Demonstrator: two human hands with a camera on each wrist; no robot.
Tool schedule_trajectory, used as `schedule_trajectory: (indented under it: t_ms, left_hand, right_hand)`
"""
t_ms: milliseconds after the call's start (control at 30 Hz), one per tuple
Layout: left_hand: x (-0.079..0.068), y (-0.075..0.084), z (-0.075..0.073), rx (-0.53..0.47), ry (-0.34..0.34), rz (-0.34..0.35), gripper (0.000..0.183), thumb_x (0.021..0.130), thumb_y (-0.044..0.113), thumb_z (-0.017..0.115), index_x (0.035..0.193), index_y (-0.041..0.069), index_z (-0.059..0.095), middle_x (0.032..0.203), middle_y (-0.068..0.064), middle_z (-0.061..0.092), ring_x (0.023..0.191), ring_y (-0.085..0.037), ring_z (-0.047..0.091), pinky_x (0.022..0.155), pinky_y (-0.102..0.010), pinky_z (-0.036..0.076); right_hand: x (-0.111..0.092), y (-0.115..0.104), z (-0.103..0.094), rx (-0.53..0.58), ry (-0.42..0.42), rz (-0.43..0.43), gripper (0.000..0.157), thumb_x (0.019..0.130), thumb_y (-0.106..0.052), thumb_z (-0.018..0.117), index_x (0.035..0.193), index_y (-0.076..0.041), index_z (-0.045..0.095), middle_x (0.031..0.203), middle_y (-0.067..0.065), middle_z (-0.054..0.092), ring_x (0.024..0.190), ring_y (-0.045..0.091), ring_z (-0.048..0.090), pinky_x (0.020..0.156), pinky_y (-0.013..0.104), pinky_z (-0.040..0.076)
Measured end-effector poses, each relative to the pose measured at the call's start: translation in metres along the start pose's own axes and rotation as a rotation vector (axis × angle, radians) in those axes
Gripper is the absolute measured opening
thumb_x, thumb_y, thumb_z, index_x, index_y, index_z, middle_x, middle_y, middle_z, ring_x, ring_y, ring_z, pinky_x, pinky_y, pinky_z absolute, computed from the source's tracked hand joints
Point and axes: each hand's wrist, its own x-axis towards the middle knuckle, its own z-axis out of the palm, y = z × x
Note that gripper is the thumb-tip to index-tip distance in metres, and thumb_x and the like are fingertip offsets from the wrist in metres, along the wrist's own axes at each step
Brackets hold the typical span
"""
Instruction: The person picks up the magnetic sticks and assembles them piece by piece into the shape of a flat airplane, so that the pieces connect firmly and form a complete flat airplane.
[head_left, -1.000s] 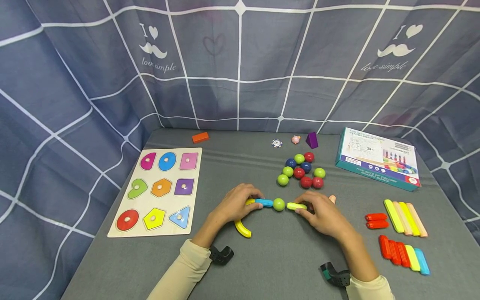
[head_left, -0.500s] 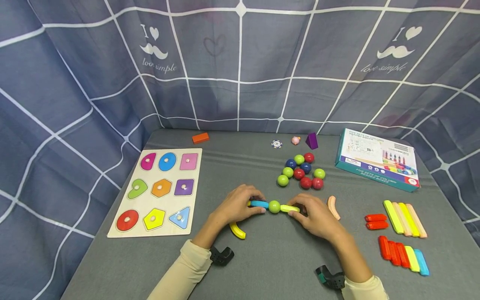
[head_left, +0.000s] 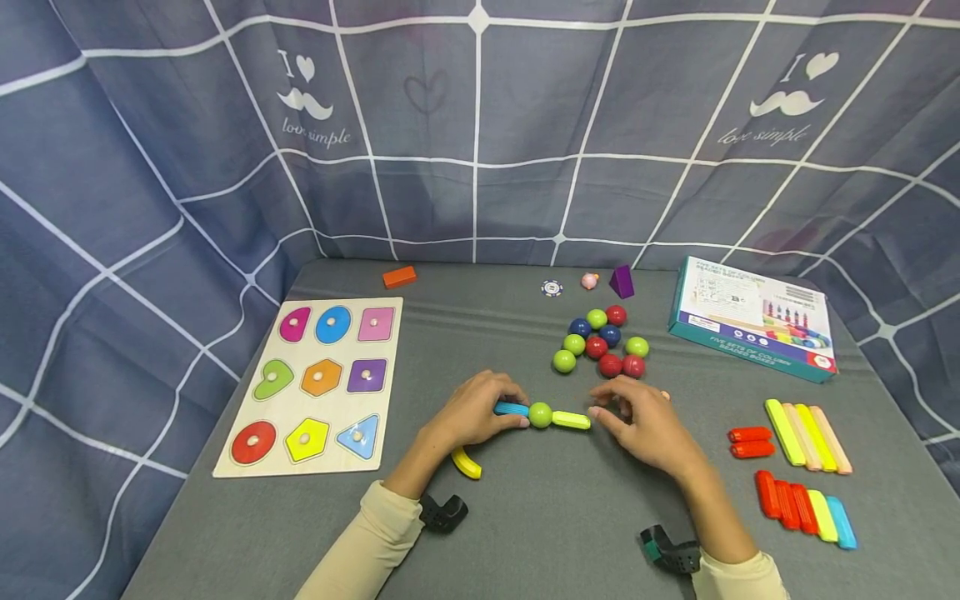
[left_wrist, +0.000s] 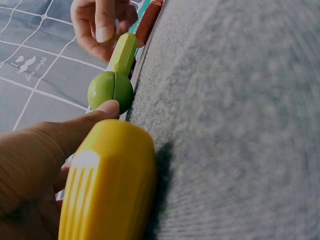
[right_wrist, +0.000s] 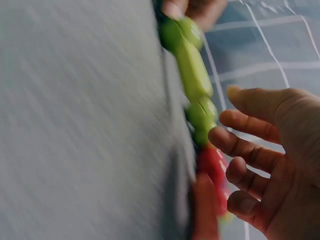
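Note:
My left hand pinches a blue ribbed stick near the middle of the table. Joined to that stick's right end is a green ball, and a lime-yellow stick extends from the ball's other side. My right hand hovers just right of the lime stick, holding nothing; in the right wrist view its fingers are loosely bent and apart from the pieces. A curved yellow piece shows beneath my left hand, and looms large in the left wrist view. A peach piece is mostly hidden behind my right hand.
Red, green and blue balls cluster behind the hands. A wooden shape puzzle board lies left. At right are a flat box, long sticks and short red sticks. A purple prism and an orange block lie far back.
The lime stick came left against the green ball, and the joined pieces shifted slightly left. My right hand has let go of the lime stick and drawn back to the right.

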Motion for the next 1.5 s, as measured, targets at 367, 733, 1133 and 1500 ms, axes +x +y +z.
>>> schedule_trajectory:
  t_ms: [367,733,1133,1500]
  left_hand:
    - [0.000,0.000,0.000,-0.009,-0.004,0.005,0.021,0.083,0.039,0.073,0.099,0.025,0.071,0.096,0.010,0.065,0.091,-0.010,0.054,0.079,-0.029,0.043]
    - [0.000,-0.001,-0.001,-0.012,-0.010,-0.007,0.022,0.083,0.040,0.073,0.099,0.026,0.071,0.095,0.010,0.064,0.089,-0.009,0.054,0.078,-0.029,0.043]
    - [-0.002,-0.001,-0.001,-0.012,-0.003,0.007,0.022,0.083,0.039,0.073,0.098,0.023,0.072,0.093,0.009,0.064,0.088,-0.011,0.055,0.077,-0.029,0.043]
    - [0.000,-0.001,0.000,-0.024,0.006,0.002,0.024,0.082,0.041,0.073,0.097,0.023,0.072,0.092,0.009,0.064,0.087,-0.011,0.055,0.076,-0.028,0.043]
  right_hand:
    - [-0.051,0.054,-0.094,-0.203,0.056,0.324,0.016,0.086,-0.013,0.069,0.102,-0.007,0.069,0.071,0.003,0.055,0.054,0.008,0.040,0.044,0.026,0.033]
    - [-0.071,0.077,-0.101,-0.247,-0.103,0.449,0.023,0.077,-0.008,0.071,0.099,-0.001,0.069,0.079,0.013,0.060,0.064,0.018,0.050,0.054,0.031,0.037]
    - [-0.036,0.043,-0.079,-0.169,0.183,0.265,0.023,0.085,-0.020,0.072,0.103,-0.007,0.067,0.082,0.005,0.060,0.070,0.016,0.049,0.055,0.025,0.038]
    - [0.039,-0.007,0.009,0.401,0.077,0.153,0.018,0.086,-0.019,0.072,0.096,-0.004,0.066,0.084,0.008,0.067,0.067,0.017,0.062,0.056,0.025,0.050]
